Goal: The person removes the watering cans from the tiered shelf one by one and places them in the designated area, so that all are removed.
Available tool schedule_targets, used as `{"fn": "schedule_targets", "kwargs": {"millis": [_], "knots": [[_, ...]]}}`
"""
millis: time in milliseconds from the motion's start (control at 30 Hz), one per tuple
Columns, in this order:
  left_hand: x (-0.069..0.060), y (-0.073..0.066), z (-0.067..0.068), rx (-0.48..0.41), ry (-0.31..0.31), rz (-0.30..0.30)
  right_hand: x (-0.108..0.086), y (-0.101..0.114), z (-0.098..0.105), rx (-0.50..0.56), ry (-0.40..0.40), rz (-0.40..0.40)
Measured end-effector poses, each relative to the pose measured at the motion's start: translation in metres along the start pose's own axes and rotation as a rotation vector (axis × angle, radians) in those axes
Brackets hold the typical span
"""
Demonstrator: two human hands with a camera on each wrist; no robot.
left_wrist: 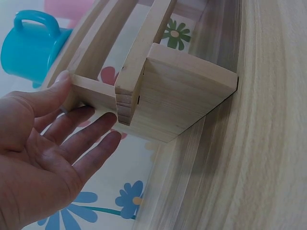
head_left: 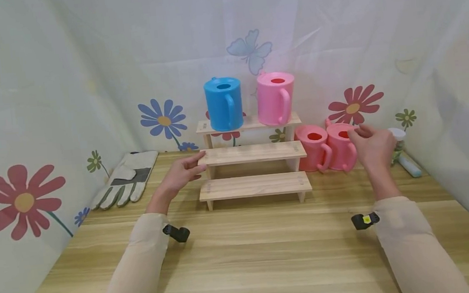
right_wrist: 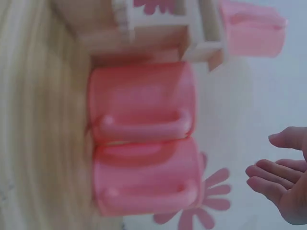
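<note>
In the head view a three-step wooden stand (head_left: 252, 153) stands on the table. My left hand (head_left: 180, 173) is at its left end, fingers fairly straight; in the left wrist view the thumb of that hand (left_wrist: 53, 129) touches the end of a board. On the top step stand a blue plastic jug (head_left: 219, 108) and a pink jug (head_left: 270, 104), handles facing me. Two darker pink jugs (head_left: 311, 151) (head_left: 341, 149) stand side by side, right of the stand. My right hand (head_left: 374, 146) is beside the outer one, its loosely bent fingers apart from it in the right wrist view, holding nothing.
Work gloves (head_left: 130, 179) lie at the table's back left. Behind my right hand stands a white-capped container (head_left: 397, 134), partly hidden, with a pale blue-green stick-like item (head_left: 410, 167) near it. A flower-printed curtain (head_left: 191, 34) encloses the table (head_left: 261, 256).
</note>
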State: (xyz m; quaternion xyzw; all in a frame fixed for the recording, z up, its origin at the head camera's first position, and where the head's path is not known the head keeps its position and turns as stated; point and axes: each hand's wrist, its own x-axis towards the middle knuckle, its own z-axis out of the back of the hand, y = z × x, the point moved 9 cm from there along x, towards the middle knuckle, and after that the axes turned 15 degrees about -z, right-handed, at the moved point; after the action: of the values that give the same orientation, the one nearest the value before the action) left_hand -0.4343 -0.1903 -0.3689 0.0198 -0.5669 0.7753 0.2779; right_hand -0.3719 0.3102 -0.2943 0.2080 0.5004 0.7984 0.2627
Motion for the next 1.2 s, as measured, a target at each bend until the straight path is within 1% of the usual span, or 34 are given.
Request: {"fn": "schedule_targets", "kwargs": {"millis": [33, 67, 200, 267, 333, 433, 500, 600, 733, 833, 1000, 1200], "knots": [[0.000, 0.005, 0.001, -0.001, -0.005, 0.000, -0.005, 0.006, 0.001, 0.017, 0.003, 0.019], [-0.001, 0.005, 0.002, 0.000, -0.007, 0.001, -0.010, 0.013, 0.002, 0.034, 0.010, 0.038], [-0.002, 0.006, 0.002, -0.011, -0.016, 0.000, -0.035, 0.040, -0.002, 0.099, 0.072, 0.114], [0.000, 0.006, 0.001, -0.015, -0.019, -0.001, -0.045, 0.055, -0.006, 0.124, 0.110, 0.155], [0.002, 0.005, 0.001, -0.020, -0.021, -0.007, -0.053, 0.073, -0.015, 0.130, 0.140, 0.210], [0.002, 0.003, 0.001, -0.033, -0.029, -0.004, -0.059, 0.104, -0.032, 0.124, 0.181, 0.282], [0.001, 0.001, 0.000, -0.044, -0.028, -0.006, -0.060, 0.123, -0.045, 0.105, 0.206, 0.306], [0.001, 0.001, -0.002, -0.056, -0.027, -0.004, -0.057, 0.143, -0.065, 0.083, 0.255, 0.310], [0.001, 0.003, -0.005, -0.049, -0.032, -0.006, -0.054, 0.156, -0.086, 0.040, 0.310, 0.286], [0.001, 0.005, -0.006, -0.052, -0.046, -0.001, -0.054, 0.161, -0.096, -0.001, 0.318, 0.278], [0.000, 0.005, -0.007, -0.069, -0.055, 0.017, -0.050, 0.163, -0.101, -0.045, 0.285, 0.260], [-0.001, 0.004, -0.005, -0.070, -0.082, 0.037, -0.041, 0.162, -0.102, -0.027, 0.253, 0.184]]}}
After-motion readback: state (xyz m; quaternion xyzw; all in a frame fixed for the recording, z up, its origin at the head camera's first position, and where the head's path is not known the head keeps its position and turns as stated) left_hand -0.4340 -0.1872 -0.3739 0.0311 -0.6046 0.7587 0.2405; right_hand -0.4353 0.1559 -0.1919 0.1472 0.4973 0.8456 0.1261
